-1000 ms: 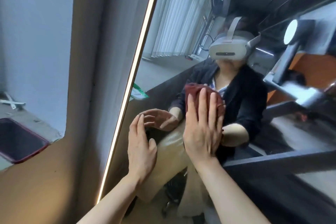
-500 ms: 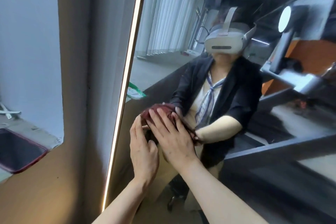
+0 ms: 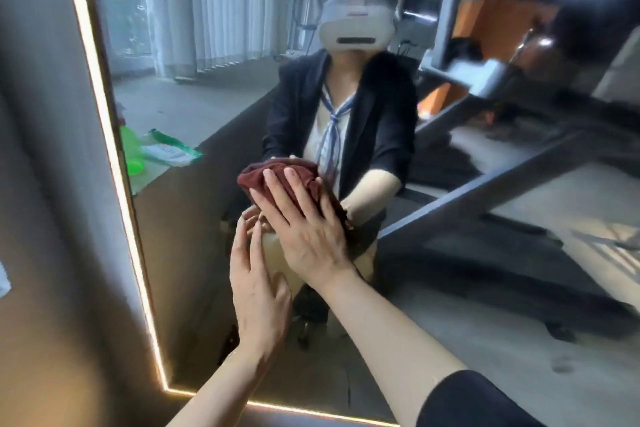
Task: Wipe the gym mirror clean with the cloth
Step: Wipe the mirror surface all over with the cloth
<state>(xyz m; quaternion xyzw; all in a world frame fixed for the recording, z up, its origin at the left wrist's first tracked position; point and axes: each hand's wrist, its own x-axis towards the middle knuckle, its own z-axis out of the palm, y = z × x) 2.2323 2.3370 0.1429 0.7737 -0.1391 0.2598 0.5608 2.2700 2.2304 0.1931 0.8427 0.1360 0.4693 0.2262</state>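
Right hand (image 3: 304, 236), fingers straight and spread, presses the dark red cloth (image 3: 277, 177) flat on the mirror (image 3: 207, 253). Over the last second the cloth has swept from centre down-left toward the lit edge strip (image 3: 104, 114), then back right a little. Left hand (image 3: 258, 288) stays flat on the glass just beside it, fingers loose, holding nothing. Judgement: mid-wipe, lower left portion being covered; most of the glass remains.
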